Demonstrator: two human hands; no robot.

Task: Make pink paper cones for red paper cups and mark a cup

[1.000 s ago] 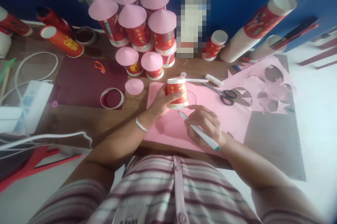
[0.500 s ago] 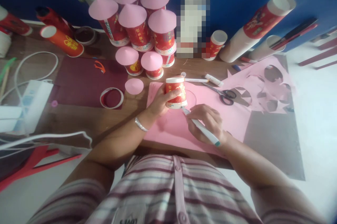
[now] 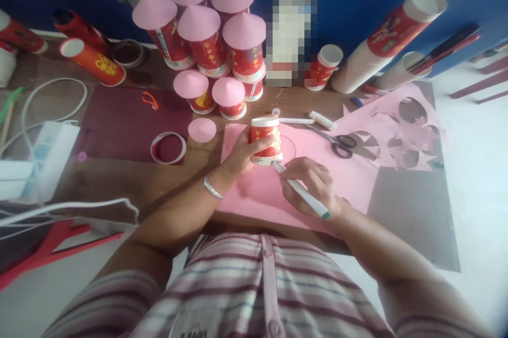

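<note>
My left hand (image 3: 243, 148) is wrapped round a short red paper tube (image 3: 265, 131) with white bands at its top and bottom and gold patterns. Coloured marks show on the tube's lower white band. In my right hand (image 3: 307, 182) is a white marker pen (image 3: 304, 195) with a green end, its tip at the bottom band; whether it touches is hard to tell. Under both hands lies a pink paper sheet (image 3: 273, 195) with a round outline drawn on it. Dark-handled scissors (image 3: 342, 143) rest on the sheet, right of the tube.
Several red tubes with pink cone tops (image 3: 203, 23) stand at the back. A small pink cone (image 3: 202, 130) and a cardboard ring (image 3: 168, 148) lie on the left. Pink paper with cut-out holes (image 3: 391, 126) is on the right, near a tall tube (image 3: 391, 36). White cables (image 3: 71, 204) cross the left side.
The tube has shifted very slightly right and down in my left hand. The marker's tip has moved a little left along the bottom band.
</note>
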